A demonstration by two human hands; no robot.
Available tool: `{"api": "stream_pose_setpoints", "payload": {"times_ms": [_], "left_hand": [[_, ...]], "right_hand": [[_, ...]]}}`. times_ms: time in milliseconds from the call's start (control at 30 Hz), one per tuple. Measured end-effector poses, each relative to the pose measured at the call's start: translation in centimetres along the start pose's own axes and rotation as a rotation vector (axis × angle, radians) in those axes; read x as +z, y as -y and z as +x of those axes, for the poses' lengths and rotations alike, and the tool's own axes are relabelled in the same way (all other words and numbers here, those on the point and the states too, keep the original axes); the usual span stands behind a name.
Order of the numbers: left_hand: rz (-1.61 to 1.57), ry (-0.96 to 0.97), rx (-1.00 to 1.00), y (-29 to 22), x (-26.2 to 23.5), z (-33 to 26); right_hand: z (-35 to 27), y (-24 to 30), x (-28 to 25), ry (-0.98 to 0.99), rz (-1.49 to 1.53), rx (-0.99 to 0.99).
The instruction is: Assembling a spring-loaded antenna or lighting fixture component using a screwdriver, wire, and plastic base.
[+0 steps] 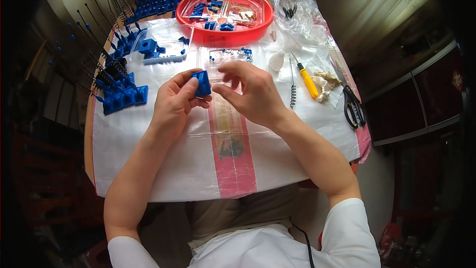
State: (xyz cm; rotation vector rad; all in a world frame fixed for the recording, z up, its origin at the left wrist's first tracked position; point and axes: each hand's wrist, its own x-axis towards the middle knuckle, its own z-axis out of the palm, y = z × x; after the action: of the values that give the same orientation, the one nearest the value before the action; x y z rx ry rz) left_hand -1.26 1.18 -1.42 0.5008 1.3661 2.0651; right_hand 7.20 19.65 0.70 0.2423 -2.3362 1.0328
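Observation:
My left hand (177, 100) is closed on a blue plastic block (203, 84) with a squarish base, held above the middle of the table with the thumb pressed on it. Just to the right of the block hovers my right hand (252, 92), its thumb and fingers curved but apart, with nothing visible between them. Beyond the hands lies a shallow clear tray (214, 72) holding tiny blue and white parts. A clear plastic box (185, 60) with several blue pieces stands behind my left hand.
Assembled blue bases with springs and rods (121, 98) crowd the left and far left. A red basin (267, 17) stands at the back. To the right lie a spring with a wire (293, 97), a yellow-handled screwdriver (309, 84), black scissors (352, 107) and a clear plastic bag (310, 25).

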Motion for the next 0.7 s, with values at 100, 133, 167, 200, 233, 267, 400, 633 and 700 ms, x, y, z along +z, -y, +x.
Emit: {"api": "stream_pose_setpoints", "payload": {"times_ms": [100, 133, 167, 200, 233, 267, 400, 633, 700], "left_hand": [[-0.247, 0.079, -0.053, 0.0, -1.2, 0.3], [-0.351, 0.084, -0.074, -0.1, -1.2, 0.2], [-0.424, 0.088, -0.105, 0.0, -1.4, 0.1], [-0.496, 0.092, -0.136, 0.2, -1.7, 0.1], [-0.568, 0.096, -0.168, 0.2, -1.8, 0.1], [-0.608, 0.087, -0.207, 0.2, -1.9, 0.1], [-0.610, 0.061, -0.223, 0.1, -1.5, 0.1], [-0.452, 0.013, -0.118, 0.4, -2.0, 0.7], [-0.385, -0.030, -0.096, 0.5, -1.7, 0.8]], "right_hand": [[-0.4, -0.5, -0.5, 0.002, -0.064, -0.004], [-0.6, -0.4, -0.4, 0.002, -0.072, -0.005], [-0.7, -0.4, -0.2, 0.001, -0.080, -0.007], [-0.8, -0.5, 0.0, 0.004, -0.067, -0.027], [-0.9, -0.4, 0.2, 0.022, -0.063, -0.034], [-0.9, -0.3, 0.3, 0.039, -0.058, -0.040], [-1.0, -0.3, 0.4, 0.058, -0.038, -0.059], [-0.1, 1.3, -0.4, 0.019, 0.066, -0.011], [0.7, 2.6, -1.1, 0.068, 0.079, 0.038]]}}
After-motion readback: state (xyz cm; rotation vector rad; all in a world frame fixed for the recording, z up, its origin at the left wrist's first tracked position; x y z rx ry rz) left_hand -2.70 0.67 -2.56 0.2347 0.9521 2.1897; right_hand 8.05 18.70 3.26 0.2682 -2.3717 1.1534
